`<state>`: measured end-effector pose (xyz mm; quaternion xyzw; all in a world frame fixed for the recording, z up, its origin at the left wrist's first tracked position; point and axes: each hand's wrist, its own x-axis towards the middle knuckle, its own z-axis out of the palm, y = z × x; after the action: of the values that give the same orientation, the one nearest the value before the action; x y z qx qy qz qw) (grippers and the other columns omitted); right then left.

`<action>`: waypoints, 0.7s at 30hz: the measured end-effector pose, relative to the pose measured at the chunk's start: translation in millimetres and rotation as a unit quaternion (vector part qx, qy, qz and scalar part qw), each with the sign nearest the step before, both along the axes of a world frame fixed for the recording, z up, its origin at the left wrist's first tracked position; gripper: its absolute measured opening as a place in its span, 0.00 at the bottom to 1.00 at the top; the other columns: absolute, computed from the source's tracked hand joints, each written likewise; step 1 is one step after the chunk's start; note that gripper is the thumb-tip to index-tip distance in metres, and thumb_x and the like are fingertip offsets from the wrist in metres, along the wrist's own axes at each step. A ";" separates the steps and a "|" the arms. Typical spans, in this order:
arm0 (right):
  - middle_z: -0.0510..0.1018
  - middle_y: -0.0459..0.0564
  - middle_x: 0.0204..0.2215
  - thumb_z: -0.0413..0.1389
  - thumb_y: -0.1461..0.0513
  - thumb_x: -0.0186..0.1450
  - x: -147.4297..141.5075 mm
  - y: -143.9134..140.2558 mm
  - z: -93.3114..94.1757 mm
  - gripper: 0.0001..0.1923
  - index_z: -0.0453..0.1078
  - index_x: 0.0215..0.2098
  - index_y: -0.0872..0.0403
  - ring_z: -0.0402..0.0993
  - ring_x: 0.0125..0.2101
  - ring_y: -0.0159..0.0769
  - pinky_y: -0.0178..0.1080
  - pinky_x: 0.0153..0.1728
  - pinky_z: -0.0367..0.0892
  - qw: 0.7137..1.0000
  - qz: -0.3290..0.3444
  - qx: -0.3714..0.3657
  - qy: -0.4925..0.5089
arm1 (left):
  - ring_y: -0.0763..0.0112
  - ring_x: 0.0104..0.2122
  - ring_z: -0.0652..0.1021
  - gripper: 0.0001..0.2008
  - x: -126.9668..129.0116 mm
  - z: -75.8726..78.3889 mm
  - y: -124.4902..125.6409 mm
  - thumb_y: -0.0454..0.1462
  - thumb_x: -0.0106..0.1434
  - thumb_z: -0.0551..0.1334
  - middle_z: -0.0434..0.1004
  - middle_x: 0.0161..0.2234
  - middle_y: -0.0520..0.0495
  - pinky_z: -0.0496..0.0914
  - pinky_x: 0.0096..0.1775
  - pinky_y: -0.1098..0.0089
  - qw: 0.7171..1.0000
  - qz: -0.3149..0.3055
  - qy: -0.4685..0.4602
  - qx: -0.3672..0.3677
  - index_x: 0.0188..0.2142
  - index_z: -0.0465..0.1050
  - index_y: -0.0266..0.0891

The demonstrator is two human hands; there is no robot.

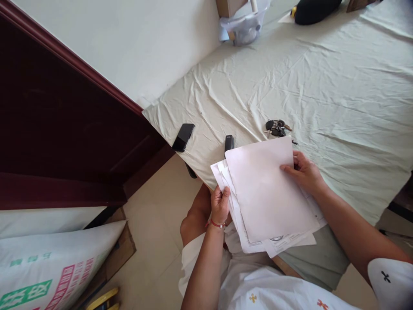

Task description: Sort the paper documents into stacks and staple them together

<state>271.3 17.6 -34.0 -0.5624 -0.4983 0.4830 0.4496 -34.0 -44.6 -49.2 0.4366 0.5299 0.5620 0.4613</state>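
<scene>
A person in a white printed top holds a loose stack of papers (267, 193) over the near edge of a table draped in a pale, creased cloth (322, 86). The left hand (220, 206), a red string at its wrist, pinches the stack's left edge, thumb on top and fingers curled beneath; the right hand (303, 172) grips the right edge, thumb pressed on the blank top sheet and fingers tucked under. Printed sheets fan out below the top one. Just beyond the papers, a black stapler-like object (229, 143) is partly hidden by the top sheet. A bunch of keys (276, 128) lies near the right hand, and a black phone (183, 137) rests close to the table's left corner. At the far end stand a clear plastic container (245, 26) and a dark object (314, 9). To the left are dark red wood panelling (64, 120) and a printed sack (48, 267) on the tiled floor.
</scene>
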 end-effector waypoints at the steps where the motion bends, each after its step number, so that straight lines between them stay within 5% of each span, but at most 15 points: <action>1: 0.82 0.44 0.37 0.68 0.56 0.59 -0.2 -0.4 2.1 0.29 0.69 0.57 0.44 0.78 0.35 0.39 0.39 0.33 0.76 0.999 -0.005 -0.008 0.031 | 0.62 0.48 0.79 0.18 0.8 0.6 0.2 0.51 0.66 0.65 0.84 0.45 0.45 0.71 0.53 0.66 1.000 0.002 -0.001 -0.003 0.46 0.81 0.41; 10: 0.84 0.44 0.33 0.70 0.56 0.57 9.9 -1.2 20.4 0.13 0.81 0.40 0.46 0.79 0.28 0.36 0.38 0.31 0.77 0.985 -0.074 -0.032 0.152 | 0.60 0.52 0.80 0.21 5.5 8.7 3.5 0.52 0.66 0.65 0.83 0.50 0.42 0.70 0.58 0.61 1.000 -0.002 -0.016 -0.007 0.50 0.79 0.40; 16: 0.86 0.48 0.35 0.71 0.62 0.51 14.3 2.6 37.7 0.16 0.81 0.38 0.48 0.81 0.32 0.40 0.39 0.33 0.76 0.945 -0.176 -0.039 0.274 | 0.61 0.49 0.81 0.20 7.5 10.7 1.5 0.51 0.67 0.65 0.84 0.49 0.43 0.74 0.53 0.63 0.998 -0.001 -0.049 -0.033 0.50 0.79 0.41; 21: 0.85 0.49 0.34 0.70 0.60 0.49 20.0 1.4 45.0 0.17 0.79 0.38 0.48 0.77 0.25 0.36 0.37 0.22 0.70 0.945 -0.178 -0.072 0.263 | 0.61 0.47 0.81 0.21 9.9 15.2 1.6 0.51 0.66 0.66 0.84 0.48 0.43 0.75 0.51 0.63 0.998 0.008 -0.051 -0.041 0.49 0.79 0.40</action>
<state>291.2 19.0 11.1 -0.5255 -0.2180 0.5604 0.6019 -24.1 -43.0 -33.9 0.3838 0.5320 0.5650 0.5005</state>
